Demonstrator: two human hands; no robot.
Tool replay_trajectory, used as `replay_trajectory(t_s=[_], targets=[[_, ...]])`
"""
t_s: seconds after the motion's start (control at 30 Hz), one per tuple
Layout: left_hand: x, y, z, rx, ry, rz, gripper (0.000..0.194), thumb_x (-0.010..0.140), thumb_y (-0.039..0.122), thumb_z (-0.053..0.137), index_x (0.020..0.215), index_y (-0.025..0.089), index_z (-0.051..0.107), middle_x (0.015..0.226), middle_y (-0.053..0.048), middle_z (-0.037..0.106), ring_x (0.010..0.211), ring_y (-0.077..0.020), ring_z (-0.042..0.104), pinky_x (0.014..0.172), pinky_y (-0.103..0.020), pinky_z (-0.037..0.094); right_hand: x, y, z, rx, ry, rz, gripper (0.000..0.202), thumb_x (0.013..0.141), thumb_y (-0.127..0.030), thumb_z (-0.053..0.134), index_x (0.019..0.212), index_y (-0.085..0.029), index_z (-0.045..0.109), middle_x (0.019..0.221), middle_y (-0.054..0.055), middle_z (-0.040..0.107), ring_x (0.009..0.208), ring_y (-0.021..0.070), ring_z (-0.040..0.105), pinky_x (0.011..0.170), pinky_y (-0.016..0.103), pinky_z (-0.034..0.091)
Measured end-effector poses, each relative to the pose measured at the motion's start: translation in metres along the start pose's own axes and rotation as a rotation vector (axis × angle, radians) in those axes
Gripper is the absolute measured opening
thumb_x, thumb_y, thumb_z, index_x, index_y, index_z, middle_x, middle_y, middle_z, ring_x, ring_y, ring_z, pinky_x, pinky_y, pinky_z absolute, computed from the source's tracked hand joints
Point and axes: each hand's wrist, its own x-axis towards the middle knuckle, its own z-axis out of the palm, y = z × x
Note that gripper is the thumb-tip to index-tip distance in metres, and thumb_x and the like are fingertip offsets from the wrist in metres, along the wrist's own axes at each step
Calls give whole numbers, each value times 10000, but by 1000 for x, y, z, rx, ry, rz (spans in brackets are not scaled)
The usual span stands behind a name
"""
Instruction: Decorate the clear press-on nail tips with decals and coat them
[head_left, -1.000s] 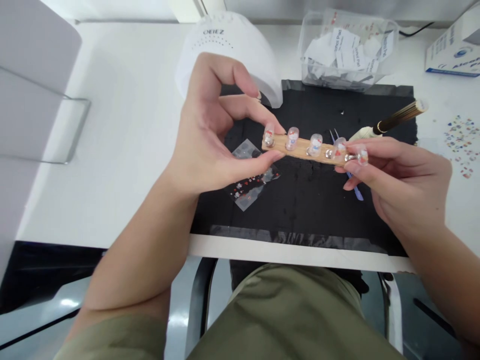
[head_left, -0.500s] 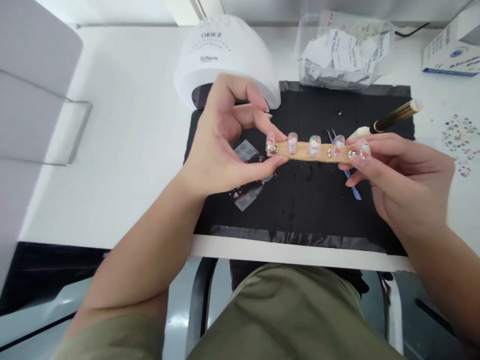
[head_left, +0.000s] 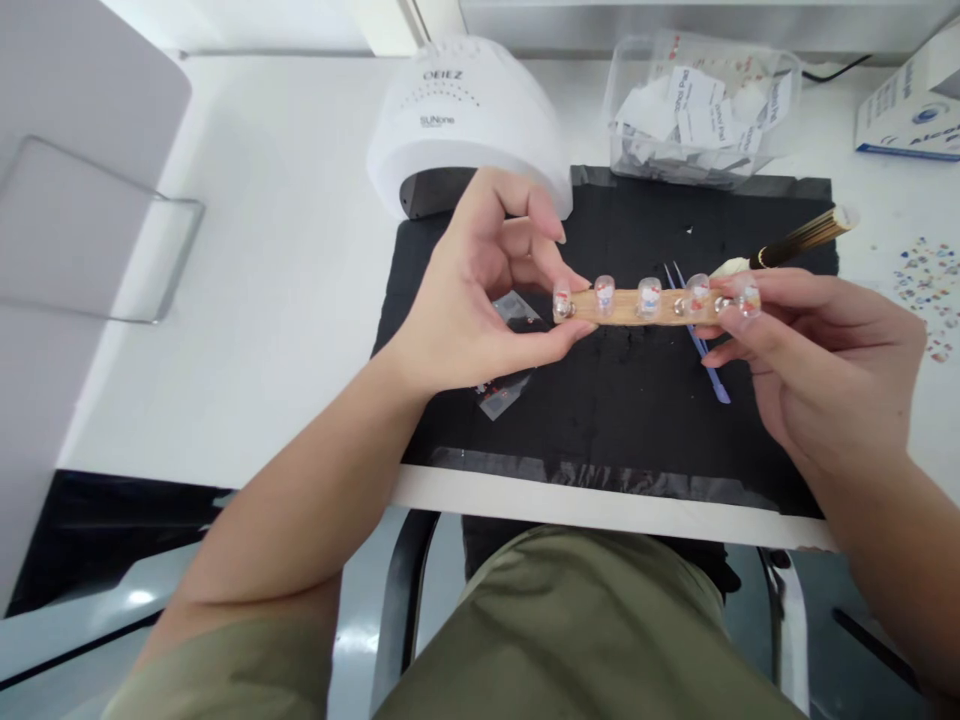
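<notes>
A narrow wooden stick (head_left: pixel 626 307) is held level above the black mat (head_left: pixel 592 420), with several clear nail tips bearing small red, white and blue pictures along it. My left hand (head_left: pixel 491 290) pinches its left end between thumb and finger, the other fingers curled above. At the right end, my right hand (head_left: pixel 832 350) grips the stick with thumb and fingers near the last nail tip (head_left: pixel 748 297). Blue tweezers (head_left: pixel 716 382) lie on the mat, partly hidden behind the stick. A clear sticker sheet (head_left: pixel 504 398) is partly covered by my left hand.
A white nail lamp (head_left: pixel 469 115) stands behind my left hand. Alcohol pads fill a clear bin (head_left: pixel 630 150) at the back. A gold-and-black brush (head_left: pixel 806 238) lies at the right, near scattered small stickers (head_left: pixel 926 290) and a white box (head_left: pixel 911 110).
The whole view has shifted, so the table items appear slightly farther right. Both hands keep their hold on the stick, which looks slightly more level.
</notes>
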Motion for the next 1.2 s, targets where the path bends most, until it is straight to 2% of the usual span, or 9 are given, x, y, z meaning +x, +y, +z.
replay_trajectory(t_s=[0.17, 0.3, 0.4, 0.5, 0.7, 0.83, 1.0, 1.1, 1.2], targets=[[-2, -2, 4, 25, 73, -49, 649, 886, 383, 1029, 1254, 269, 507, 909, 45, 721, 905, -199, 851, 784, -327, 762, 0, 2, -1, -3, 32, 11, 268, 864, -107, 915, 1043, -306, 921, 1051, -11, 915, 782, 144, 878, 598, 176, 729], [-2, -3, 7, 38, 159, 40, 683, 840, 445, 1055, 1220, 256, 519, 918, 53, 718, 839, -176, 838, 789, -348, 773, 1, 1, -1, -8, 69, 31, 339, 839, -104, 935, 1105, -313, 912, 1073, -23, 921, 870, 188, 912, 600, 172, 730], [-1, -5, 8, 62, 205, 11, 670, 849, 462, 1057, 1185, 252, 518, 924, 40, 719, 796, -162, 810, 815, -368, 767, -1, 0, 1, -22, 90, 35, 244, 857, -143, 952, 1028, -311, 907, 1009, -33, 922, 841, 190, 909, 614, 192, 743], [1, -9, 9, 36, 236, 101, 687, 824, 456, 1078, 1163, 235, 524, 910, 42, 695, 720, -121, 756, 754, -332, 740, -8, 0, 3, -105, 65, -20, 183, 889, -199, 958, 1011, -330, 918, 930, -41, 914, 838, 195, 909, 678, 240, 779], [0, -14, 16, 71, 292, 102, 760, 800, 627, 1055, 1130, 258, 478, 914, 64, 631, 707, -106, 730, 770, -360, 746, -18, 0, 5, -243, -77, -117, 494, 932, -167, 901, 1303, -491, 853, 1161, -106, 913, 1030, 223, 918, 827, 378, 834], [-2, -3, 20, 86, 272, 39, 660, 873, 569, 1016, 1122, 262, 487, 938, 52, 630, 768, -124, 764, 795, -335, 753, -18, 0, 5, -252, -80, -111, 516, 941, -167, 898, 1350, -474, 839, 1201, -100, 910, 1085, 232, 915, 851, 365, 833], [-2, 13, 25, 25, 164, 2, 531, 940, 432, 976, 1101, 269, 498, 960, 48, 643, 780, -107, 777, 723, -225, 728, -18, 5, 6, -267, -83, -135, 512, 995, -174, 848, 1373, -518, 817, 1179, -127, 912, 984, 168, 913, 823, 287, 817], [-3, 13, 31, -35, 138, 20, 531, 926, 394, 979, 1122, 266, 502, 930, 55, 642, 782, -128, 812, 706, -215, 725, -19, 8, 8, -264, -31, -141, 422, 1004, -224, 853, 1314, -510, 843, 1206, -134, 906, 872, 149, 900, 807, 308, 822], [-5, 9, 36, -51, 141, 29, 572, 895, 433, 993, 1144, 273, 504, 904, 66, 625, 760, -151, 826, 666, -235, 726, -18, 8, 10, -248, -7, -134, 358, 1002, -229, 860, 1265, -473, 869, 1184, -113, 912, 919, 165, 910, 780, 282, 815]])
